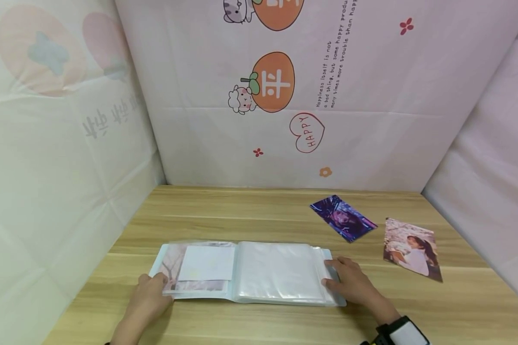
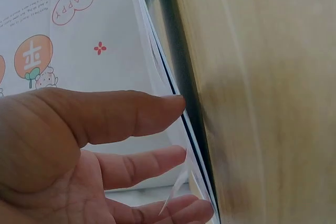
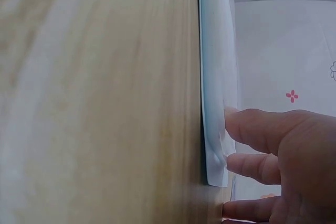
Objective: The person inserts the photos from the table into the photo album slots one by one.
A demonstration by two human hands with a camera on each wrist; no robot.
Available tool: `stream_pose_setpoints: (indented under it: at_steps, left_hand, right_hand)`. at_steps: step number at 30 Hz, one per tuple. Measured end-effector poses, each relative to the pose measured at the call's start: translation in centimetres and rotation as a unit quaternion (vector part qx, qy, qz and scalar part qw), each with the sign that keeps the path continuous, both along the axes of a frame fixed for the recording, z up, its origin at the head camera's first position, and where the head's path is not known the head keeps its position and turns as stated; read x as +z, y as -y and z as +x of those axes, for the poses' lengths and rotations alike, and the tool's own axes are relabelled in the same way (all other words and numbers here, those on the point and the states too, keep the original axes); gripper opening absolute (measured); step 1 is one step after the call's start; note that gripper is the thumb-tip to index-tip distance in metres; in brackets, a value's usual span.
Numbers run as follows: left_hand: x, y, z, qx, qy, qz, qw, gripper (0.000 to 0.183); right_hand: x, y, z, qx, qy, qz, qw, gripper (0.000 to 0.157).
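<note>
A photo album with a pale blue cover and clear sleeves lies spread on the table in the head view. On its left page is a photo of pale pink branches, partly covered by a blank white card. My left hand rests at the album's lower left corner. In the left wrist view its fingers are fairly straight along the edge, and a thin clear flap stands up by them. My right hand touches the right edge of the sleeves with thumb and fingertips spread apart.
Two loose photos lie to the right on the wooden table: a purple and blue one at the back, and one of a person among blossoms nearer the right side. Printed white cloth walls the left, back and right.
</note>
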State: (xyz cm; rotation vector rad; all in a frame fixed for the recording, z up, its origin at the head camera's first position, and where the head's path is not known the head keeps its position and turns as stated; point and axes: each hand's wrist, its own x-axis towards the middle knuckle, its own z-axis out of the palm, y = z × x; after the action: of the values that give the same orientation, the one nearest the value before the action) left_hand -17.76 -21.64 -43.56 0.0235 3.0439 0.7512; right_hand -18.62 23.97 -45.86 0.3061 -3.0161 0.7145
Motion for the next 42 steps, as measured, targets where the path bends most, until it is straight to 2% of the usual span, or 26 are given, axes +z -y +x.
stream_pose_setpoints:
  at_steps: [8, 16, 20, 26, 30, 33, 36, 40, 42]
  left_hand:
    - [0.1, 0.1, -0.1, -0.003, 0.012, -0.024, 0.9996, 0.034]
    - [0.4, 0.4, -0.3, -0.018, 0.036, -0.048, 0.9980, 0.028]
    - [0.7, 0.4, -0.4, -0.021, 0.050, -0.047, 0.9974, 0.029]
    - [0.8, 0.4, -0.3, -0.018, 0.052, -0.039, 0.9977, 0.025]
    - [0.8, 0.4, -0.4, -0.020, 0.047, -0.031, 0.9982, 0.018]
    - [0.8, 0.4, -0.4, -0.024, 0.047, -0.031, 0.9982, 0.017]
    - [0.8, 0.4, -0.4, -0.029, 0.045, -0.035, 0.9980, 0.016]
    - [0.7, 0.5, -0.3, -0.034, 0.036, -0.039, 0.9980, 0.013]
    - [0.7, 0.5, -0.3, -0.036, 0.034, -0.037, 0.9981, 0.011]
  right_hand:
    - [0.2, 0.1, 0.0, 0.000, 0.004, -0.001, 1.000, 0.049]
    - [0.0, 0.1, 0.0, 0.005, -0.014, -0.004, 1.000, 0.049]
    - [0.1, 0.2, 0.0, 0.001, -0.002, -0.003, 1.000, 0.049]
    - [0.4, 0.3, 0.0, 0.005, 0.005, -0.001, 1.000, 0.050]
    - [0.8, 0.1, -0.2, 0.010, 0.038, -0.011, 0.999, 0.052]
    - [1.5, -0.3, -0.6, 0.014, 0.070, -0.044, 0.996, 0.057]
    - [2.4, -1.1, -1.4, 0.002, 0.095, -0.105, 0.990, 0.058]
    - [3.1, -2.8, -2.5, -0.056, 0.122, -0.177, 0.975, 0.058]
    - [3.2, -3.7, -3.3, -0.099, 0.138, -0.205, 0.964, 0.059]
